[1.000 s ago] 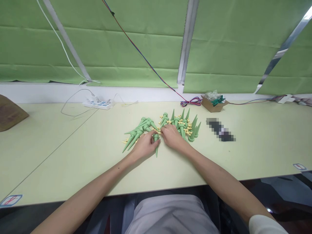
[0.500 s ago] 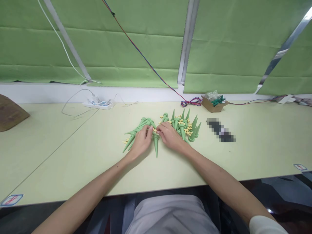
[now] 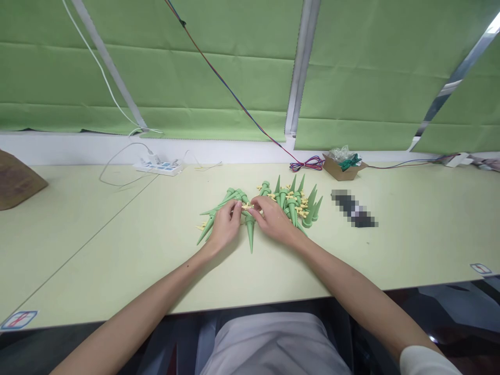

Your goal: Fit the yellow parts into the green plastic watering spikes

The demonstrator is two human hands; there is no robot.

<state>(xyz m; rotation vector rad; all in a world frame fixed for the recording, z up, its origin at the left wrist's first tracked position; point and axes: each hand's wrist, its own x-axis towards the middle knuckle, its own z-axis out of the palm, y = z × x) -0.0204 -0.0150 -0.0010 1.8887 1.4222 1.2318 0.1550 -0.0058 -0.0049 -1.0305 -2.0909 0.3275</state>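
Note:
My left hand (image 3: 227, 223) pinches a small yellow piece (image 3: 247, 207) between thumb and fingers. My right hand (image 3: 271, 216) is at the other side of that piece, its thumb and fingertips slightly apart. Just below the fingertips, a green spike (image 3: 250, 234) lies on the table, its tip toward the front edge. Several green spikes (image 3: 209, 226) lie left of and behind my left hand. More green spikes (image 3: 291, 208) with yellow pieces (image 3: 301, 212) are heaped to the right of my right hand.
At the back of the table (image 3: 250, 284) are a power strip (image 3: 158, 166), a coiled cable (image 3: 307, 164) and a cardboard box (image 3: 341, 171) with plastic and green material. A blurred dark object (image 3: 354, 209) lies at right, a brown object (image 3: 19, 182) at far left.
My right fingers have opened a little and drawn slightly off the yellow piece, which now shows more. My left hand has shifted slightly left.

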